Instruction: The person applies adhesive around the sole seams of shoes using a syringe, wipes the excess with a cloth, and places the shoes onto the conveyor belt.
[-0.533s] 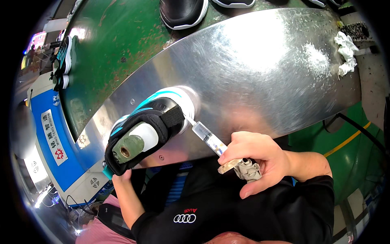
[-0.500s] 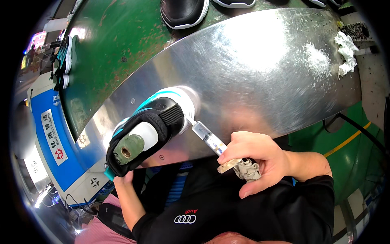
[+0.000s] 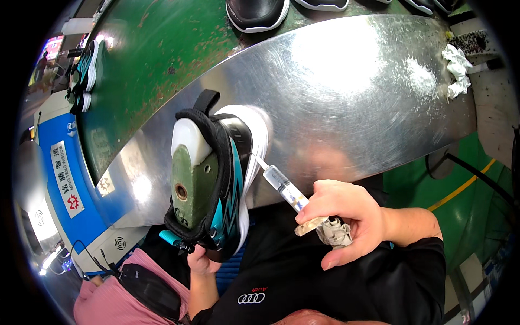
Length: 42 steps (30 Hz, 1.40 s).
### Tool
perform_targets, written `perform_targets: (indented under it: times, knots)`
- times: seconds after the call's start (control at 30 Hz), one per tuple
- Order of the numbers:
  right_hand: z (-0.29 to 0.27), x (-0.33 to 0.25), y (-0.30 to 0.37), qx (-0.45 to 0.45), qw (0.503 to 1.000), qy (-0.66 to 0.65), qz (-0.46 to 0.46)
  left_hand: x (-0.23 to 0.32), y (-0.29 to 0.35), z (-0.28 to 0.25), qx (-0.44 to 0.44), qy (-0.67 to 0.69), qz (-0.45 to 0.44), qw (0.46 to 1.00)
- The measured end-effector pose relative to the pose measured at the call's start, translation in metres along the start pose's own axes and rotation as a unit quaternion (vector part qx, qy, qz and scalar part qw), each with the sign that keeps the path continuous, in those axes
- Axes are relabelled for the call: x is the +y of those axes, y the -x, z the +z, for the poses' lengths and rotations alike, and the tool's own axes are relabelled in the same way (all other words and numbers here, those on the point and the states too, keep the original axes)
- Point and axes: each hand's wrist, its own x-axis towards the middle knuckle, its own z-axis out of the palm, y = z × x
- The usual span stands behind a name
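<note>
My left hand (image 3: 201, 262) grips the toe end of a black and teal sneaker (image 3: 234, 187) with a white sole; most of its fingers are hidden beneath. Inside the sneaker sits a green and white shoe last (image 3: 197, 179) with a round hole. My right hand (image 3: 352, 214) is closed around a clear syringe (image 3: 284, 186), whose thin tip meets or nearly meets the seam between upper and sole near the heel. Against the right palm is a crumpled grey-beige wad (image 3: 334, 233), with a flat yellowish piece (image 3: 310, 225) beside it.
Under the sneaker's heel lies a curved shiny metal plate (image 3: 346, 124). White powder (image 3: 421, 78) and crumpled white tissue (image 3: 457, 70) are at its right end. Beyond, a green surface (image 3: 146, 59) carries black shoes (image 3: 257, 13). A blue and white machine (image 3: 89, 208) stands left.
The sneaker has turned counterclockwise, bringing its side instead of its heel back toward the syringe. My left hand has shifted right and nearer me. The right hand and syringe have moved slightly right.
</note>
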Motion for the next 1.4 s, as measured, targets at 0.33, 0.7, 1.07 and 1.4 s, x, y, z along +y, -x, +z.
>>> perform_targets:
  times: [0.33, 0.7, 1.07, 1.4]
  knots:
    - [0.004, -0.025, -0.009, -0.030, 0.999, 0.009, 0.032, -0.026, -0.011, 0.048, -0.109, 0.075, -0.065, 0.989]
    - [-0.002, -0.075, 0.006, -0.078, 0.992, 0.004, 0.101, -0.034, -0.030, 0.074, -0.180, 0.131, -0.196, 0.955]
    - [-0.009, -0.132, 0.044, -0.065, 0.989, 0.082, 0.100, -0.068, -0.077, 0.112, -0.286, 0.158, -0.339, 0.882]
    - [-0.011, -0.155, 0.059, -0.043, 0.972, 0.228, 0.046, -0.083, -0.113, 0.158, -0.378, 0.138, -0.258, 0.878]
